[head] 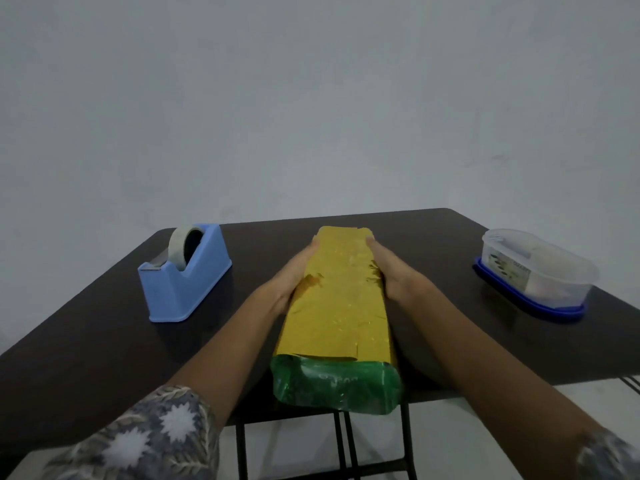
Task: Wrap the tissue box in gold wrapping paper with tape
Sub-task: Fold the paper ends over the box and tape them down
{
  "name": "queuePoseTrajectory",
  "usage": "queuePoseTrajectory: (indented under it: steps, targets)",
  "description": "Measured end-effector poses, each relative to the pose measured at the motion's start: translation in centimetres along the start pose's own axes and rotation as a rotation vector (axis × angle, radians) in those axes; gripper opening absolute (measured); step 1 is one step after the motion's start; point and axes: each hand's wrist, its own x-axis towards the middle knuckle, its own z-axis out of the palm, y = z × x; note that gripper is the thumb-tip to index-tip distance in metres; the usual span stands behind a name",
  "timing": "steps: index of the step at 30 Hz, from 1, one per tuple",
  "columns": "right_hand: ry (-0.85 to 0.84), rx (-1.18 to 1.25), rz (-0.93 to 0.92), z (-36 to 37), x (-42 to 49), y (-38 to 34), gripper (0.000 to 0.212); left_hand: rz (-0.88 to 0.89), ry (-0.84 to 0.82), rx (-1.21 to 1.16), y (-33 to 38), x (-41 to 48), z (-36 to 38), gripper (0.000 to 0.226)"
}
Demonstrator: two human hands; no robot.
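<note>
The tissue box lies lengthwise in the middle of the dark table, its top and sides covered by gold wrapping paper [337, 299]. Its near end [336, 384] sticks out of the paper in green plastic and overhangs the table's front edge. My left hand [292, 277] lies flat against the left side of the wrapped box, fingers straight and pointing away from me. My right hand [389, 271] presses the right side in the same way. A blue tape dispenser [185, 271] with a roll of clear tape stands at the left, apart from both hands.
A clear plastic container [536, 271] on a blue lid sits at the table's right edge. The dark table [104, 341] ends just in front of me, with black metal legs below. A plain grey wall is behind.
</note>
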Motion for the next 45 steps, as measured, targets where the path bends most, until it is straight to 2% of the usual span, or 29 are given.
queuePoseTrajectory:
  steps: [1, 3, 6, 9, 13, 15, 19, 21, 22, 25, 26, 30, 36, 40, 45]
  targets:
    - [0.008, 0.011, -0.007, 0.4, -0.5, -0.3, 0.038, 0.037, 0.000, 0.031, 0.1, -0.2, 0.5, 0.054]
    - [0.021, 0.010, -0.106, 0.9, -0.3, -0.9, 0.042, 0.156, 0.006, 0.048, 0.7, -0.5, 1.3, 0.042]
    - [0.001, 0.003, -0.508, 1.4, -0.3, -3.6, 0.046, 0.435, 0.086, 0.021, 4.5, -0.5, 0.7, 0.041]
    - [-0.068, -0.033, -0.769, 2.1, -2.2, -5.2, 0.050, 0.586, 0.084, 0.098, 7.8, -1.2, -0.9, 0.062]
    - [-0.139, 0.032, -0.890, 2.3, -2.7, -4.5, 0.059, 0.605, 0.017, 0.140, 9.1, -1.8, -3.0, 0.092]
    - [-0.152, 0.013, -0.896, 2.3, -2.8, -3.3, 0.063, 0.559, -0.003, 0.155, 8.3, -1.9, -3.8, 0.100]
    - [-0.157, -0.007, -0.806, 2.2, -3.6, -1.8, 0.067, 0.506, -0.004, 0.225, 6.3, -3.0, -4.1, 0.055]
    - [-0.099, 0.053, -0.799, 2.1, -3.7, -2.0, 0.070, 0.499, 0.015, 0.216, 5.7, -3.3, -4.3, 0.051]
    - [-0.045, 0.079, -0.813, 2.0, -3.7, -2.4, 0.061, 0.501, 0.024, 0.207, 5.6, -3.4, -4.4, 0.051]
    - [0.053, 0.087, -0.839, 1.7, -3.7, -4.3, 0.017, 0.508, 0.050, 0.199, 5.5, -3.6, -4.4, 0.051]
    - [0.053, 0.055, -0.835, 1.7, -3.6, -4.9, 0.012, 0.511, 0.045, 0.205, 5.5, -3.7, -4.4, 0.052]
    - [-0.014, -0.067, -0.796, 2.1, -4.1, -6.7, 0.011, 0.515, 0.018, 0.219, 5.7, -3.7, -4.4, 0.058]
    - [-0.091, -0.301, -0.831, 2.3, -4.1, -8.5, 0.011, 0.515, -0.012, 0.279, 5.7, -4.1, -4.7, 0.069]
    - [-0.165, -0.500, -0.817, 2.7, -4.1, -9.9, 0.017, 0.525, -0.008, 0.309, 5.8, -4.4, -4.7, 0.061]
    - [-0.233, -0.669, -0.777, 2.8, -5.1, -10.6, 0.035, 0.545, -0.026, 0.304, 5.5, -4.4, -4.8, 0.053]
